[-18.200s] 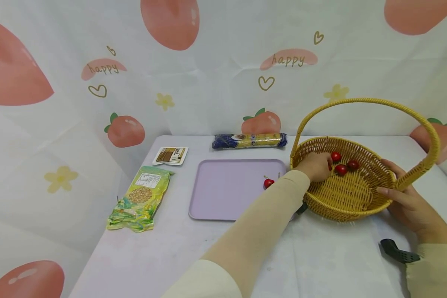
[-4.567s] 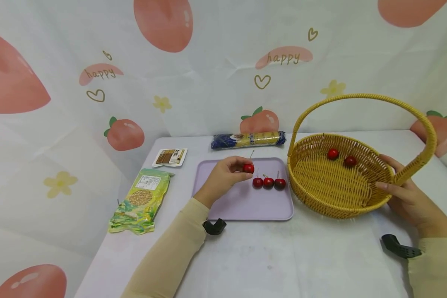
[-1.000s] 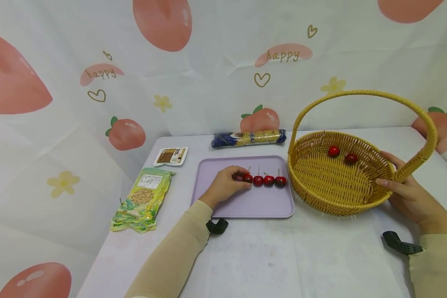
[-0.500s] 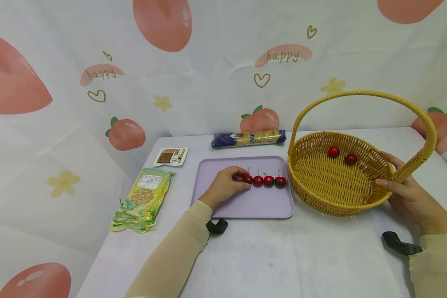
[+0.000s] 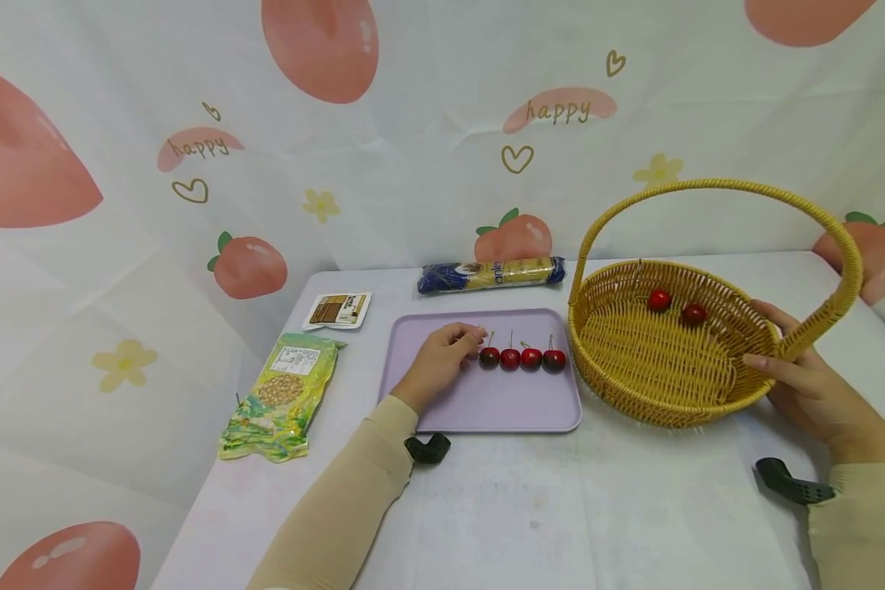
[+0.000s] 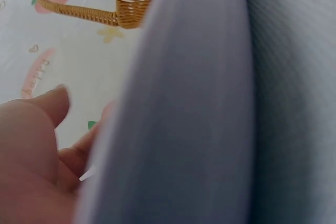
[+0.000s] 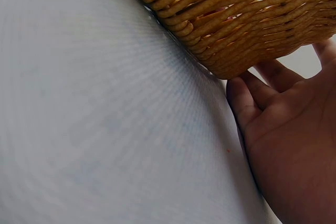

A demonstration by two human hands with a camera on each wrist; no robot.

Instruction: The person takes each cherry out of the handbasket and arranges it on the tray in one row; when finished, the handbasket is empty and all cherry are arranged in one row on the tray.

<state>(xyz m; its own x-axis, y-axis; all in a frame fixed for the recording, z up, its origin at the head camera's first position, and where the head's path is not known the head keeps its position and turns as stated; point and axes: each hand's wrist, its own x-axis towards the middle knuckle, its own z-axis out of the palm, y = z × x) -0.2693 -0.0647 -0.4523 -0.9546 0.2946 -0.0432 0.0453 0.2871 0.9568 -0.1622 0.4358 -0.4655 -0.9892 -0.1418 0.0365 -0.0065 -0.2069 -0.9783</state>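
Observation:
Several red cherries with stems stand in a row on the lilac tray (image 5: pixel 501 410). My left hand (image 5: pixel 440 360) is over the tray's left half, just left of the leftmost cherry (image 5: pixel 489 358), holding nothing. In the left wrist view, the thumb and fingers of the left hand (image 6: pixel 31 145) are apart behind the blurred tray edge (image 6: pixel 178 98). To the right, my right hand (image 5: pixel 811 397) grips the side of the yellow wicker basket (image 5: pixel 656 406), thumb over the rim. Two cherries, one bright (image 5: pixel 660 300) and one darker (image 5: pixel 694 314), lie inside. Below the basket wall, the right fingers (image 7: pixel 244 100) show partly hidden.
Behind the tray lies a blue and yellow packet (image 5: pixel 492 275). On the left are a small white and brown sachet (image 5: pixel 338 310) and a green and yellow bag (image 5: pixel 280 393). The basket's tall handle (image 5: pixel 723 185) arches over it. A printed cloth (image 5: pixel 413 164) hangs behind the table.
My left hand has let go of the leftmost cherry and drawn slightly left and up. Earlier, it moved cherries from basket to tray. The right hand keeps its grip on the basket.

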